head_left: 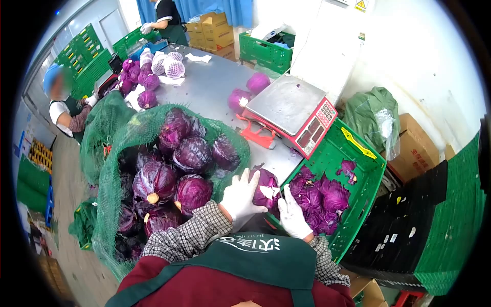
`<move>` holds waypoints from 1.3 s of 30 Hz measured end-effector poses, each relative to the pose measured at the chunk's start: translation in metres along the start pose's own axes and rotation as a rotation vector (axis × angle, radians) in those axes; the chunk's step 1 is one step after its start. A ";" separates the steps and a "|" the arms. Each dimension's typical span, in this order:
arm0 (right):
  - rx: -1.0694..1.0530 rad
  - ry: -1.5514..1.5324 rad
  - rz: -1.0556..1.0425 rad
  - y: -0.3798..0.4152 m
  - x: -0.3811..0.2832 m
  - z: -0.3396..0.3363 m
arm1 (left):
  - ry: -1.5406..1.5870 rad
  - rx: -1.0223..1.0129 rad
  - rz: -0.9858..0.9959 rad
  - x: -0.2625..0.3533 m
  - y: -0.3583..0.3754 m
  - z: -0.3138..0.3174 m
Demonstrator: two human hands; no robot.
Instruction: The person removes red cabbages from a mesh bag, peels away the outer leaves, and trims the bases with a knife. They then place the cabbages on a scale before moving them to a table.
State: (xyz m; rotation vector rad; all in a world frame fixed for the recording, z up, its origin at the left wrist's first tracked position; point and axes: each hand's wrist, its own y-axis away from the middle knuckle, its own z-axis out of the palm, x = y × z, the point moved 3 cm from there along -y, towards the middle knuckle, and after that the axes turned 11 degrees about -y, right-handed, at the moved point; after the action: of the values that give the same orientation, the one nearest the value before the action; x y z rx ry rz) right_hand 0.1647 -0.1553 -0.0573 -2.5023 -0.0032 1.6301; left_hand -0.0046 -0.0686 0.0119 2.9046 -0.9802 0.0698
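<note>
Between my gloved hands is a red cabbage [264, 183], with a pale white patch on the side facing me. My left hand [240, 198] grips it from the left, fingers curved over its side. On its right edge, the fingers of my right hand [295, 216] press against the cabbage near its pale patch. A green mesh sack [115, 169] full of whole red cabbages [193, 154] lies open to the left. Loose purple leaves [319, 197] fill part of the green crate [364, 176] beside my right hand.
A red digital scale [291, 105] stands on the metal table [209, 84], an orange-handled tool [257, 135] beside it. Two trimmed cabbages [239, 100] sit left of the scale. More cabbages, some in foam nets [174, 67], lie farther back. Two co-workers [66, 102] stand beyond.
</note>
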 end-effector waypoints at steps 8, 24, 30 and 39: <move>0.022 0.166 -0.124 -0.010 0.014 0.022 | -0.027 0.018 0.009 0.004 0.004 0.002; 0.275 -0.626 0.338 -0.037 0.089 -0.008 | 0.270 0.197 0.020 -0.039 0.043 0.032; 0.199 -0.070 -0.066 0.015 0.019 -0.023 | 0.221 0.257 0.131 -0.038 0.054 0.009; 0.379 -0.622 0.448 0.042 0.099 -0.017 | 0.354 0.035 0.093 -0.049 0.032 0.021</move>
State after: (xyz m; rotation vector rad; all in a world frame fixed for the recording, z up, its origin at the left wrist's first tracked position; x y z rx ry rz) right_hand 0.2174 -0.1905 -0.1458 -1.7154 0.7574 2.2518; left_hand -0.0626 -0.0656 -0.0103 2.7363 -1.0520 0.5879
